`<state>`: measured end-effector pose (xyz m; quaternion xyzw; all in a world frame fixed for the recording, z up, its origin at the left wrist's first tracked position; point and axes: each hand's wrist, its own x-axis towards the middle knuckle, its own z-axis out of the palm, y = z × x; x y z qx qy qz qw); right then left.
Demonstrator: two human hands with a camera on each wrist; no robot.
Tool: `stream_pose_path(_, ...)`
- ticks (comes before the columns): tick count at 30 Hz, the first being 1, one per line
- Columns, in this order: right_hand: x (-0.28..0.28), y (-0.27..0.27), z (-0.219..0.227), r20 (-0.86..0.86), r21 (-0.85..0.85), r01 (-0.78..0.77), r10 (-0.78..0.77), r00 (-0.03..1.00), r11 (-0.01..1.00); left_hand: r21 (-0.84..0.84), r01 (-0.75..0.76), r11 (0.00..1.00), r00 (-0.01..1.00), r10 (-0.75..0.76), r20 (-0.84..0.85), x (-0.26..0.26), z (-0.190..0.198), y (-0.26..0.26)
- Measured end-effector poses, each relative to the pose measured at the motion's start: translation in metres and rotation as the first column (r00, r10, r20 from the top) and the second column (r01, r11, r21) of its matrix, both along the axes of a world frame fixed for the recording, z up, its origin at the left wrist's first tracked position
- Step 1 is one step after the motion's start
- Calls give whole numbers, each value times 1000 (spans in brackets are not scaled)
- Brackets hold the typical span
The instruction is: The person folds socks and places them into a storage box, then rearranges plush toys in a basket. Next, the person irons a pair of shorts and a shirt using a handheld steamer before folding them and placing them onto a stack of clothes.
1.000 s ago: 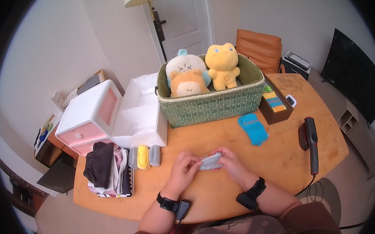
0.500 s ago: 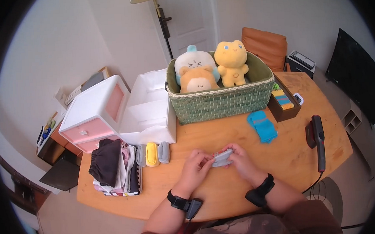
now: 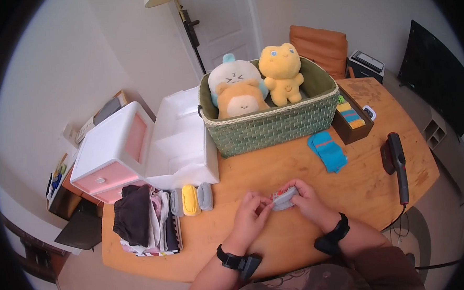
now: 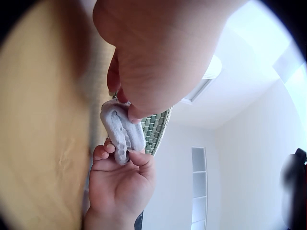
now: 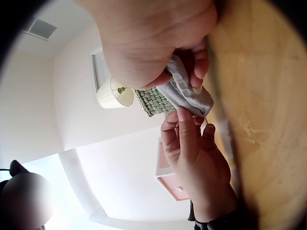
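At the left of the frame you have the drawers (image 3: 109, 151), white with pink fronts, and at lower left the clothes (image 3: 136, 218), piled on the surface (image 3: 205, 233) with a dark garment on top. The white bin (image 3: 185, 150) stands between the drawers and the green basket (image 3: 273, 132), and three rolls (image 3: 191, 200) sit in a row below it: grey, yellow, grey. Just below the centre, your left grip (image 3: 250, 217) is nearly closed, thumb and finger pinching the left end of the grey sock (image 3: 284, 200). Above it, the basket holds three toys (image 3: 282, 75). The sock is folded thick and sits between your two hands; your right grip (image 3: 311, 204) is curled round its right end, thumb pressed against it. Right of that lie the blue socks (image 3: 328, 155), then the brown box (image 3: 355, 134) beside the basket and, at the right, the steamer (image 3: 398, 160) with its cord
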<state>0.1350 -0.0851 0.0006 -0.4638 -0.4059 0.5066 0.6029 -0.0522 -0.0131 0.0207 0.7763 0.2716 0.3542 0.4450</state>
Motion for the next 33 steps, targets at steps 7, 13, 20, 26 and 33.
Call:
stream_pose_path(7, 0, -5, 1, -54, -36, -5, 3, 999, 999, -58, -1, 998, 1000, 0, -14, 0, 4, -3)
stream_pose_path(13, -1, -6, 0, -70, 0, -33, 33, 997, 999, -75, -3, 997, 1000, 2, -18, 0, 7, -5)
stream_pose_path(20, -4, -6, 12, -86, -30, -39, 36, 996, 999, -39, -11, 999, 998, 9, -56, -2, 3, -4)
stream_pose_path(26, -2, -1, -2, -76, 28, -72, 74, 994, 997, 59, 21, 998, 998, -17, -55, -2, 4, -4)
stream_pose_path(33, -2, 2, 1, -58, 2, -71, 71, 996, 997, 82, 51, 995, 995, -44, -85, -3, 3, 1)
